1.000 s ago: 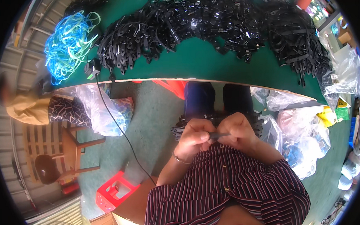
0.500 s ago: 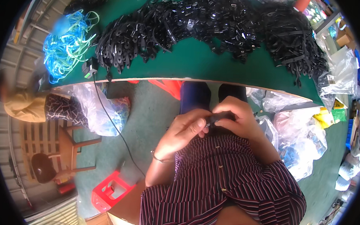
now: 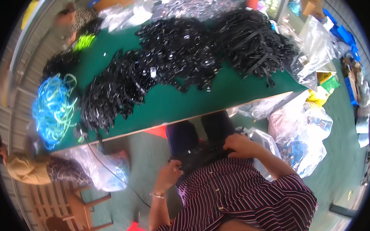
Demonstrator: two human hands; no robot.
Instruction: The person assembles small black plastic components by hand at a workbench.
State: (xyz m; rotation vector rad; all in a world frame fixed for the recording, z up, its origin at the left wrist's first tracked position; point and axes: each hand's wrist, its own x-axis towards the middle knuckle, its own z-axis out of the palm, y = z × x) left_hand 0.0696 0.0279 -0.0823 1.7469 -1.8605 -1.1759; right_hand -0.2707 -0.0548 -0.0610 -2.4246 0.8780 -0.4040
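Black straps [image 3: 202,154] on the lap [image 3: 182,135] lie between left grip [image 3: 169,173] and right grip [image 3: 242,146]; whether either is closed I cannot tell.

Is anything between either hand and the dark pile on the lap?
Nothing visible: the left hand and right hand are at opposite sides of the dark pile, with no object between. Blur hides whether the fingers touch it.

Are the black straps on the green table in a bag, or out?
Out: the black straps lie uncovered in loose heaps on the green table.
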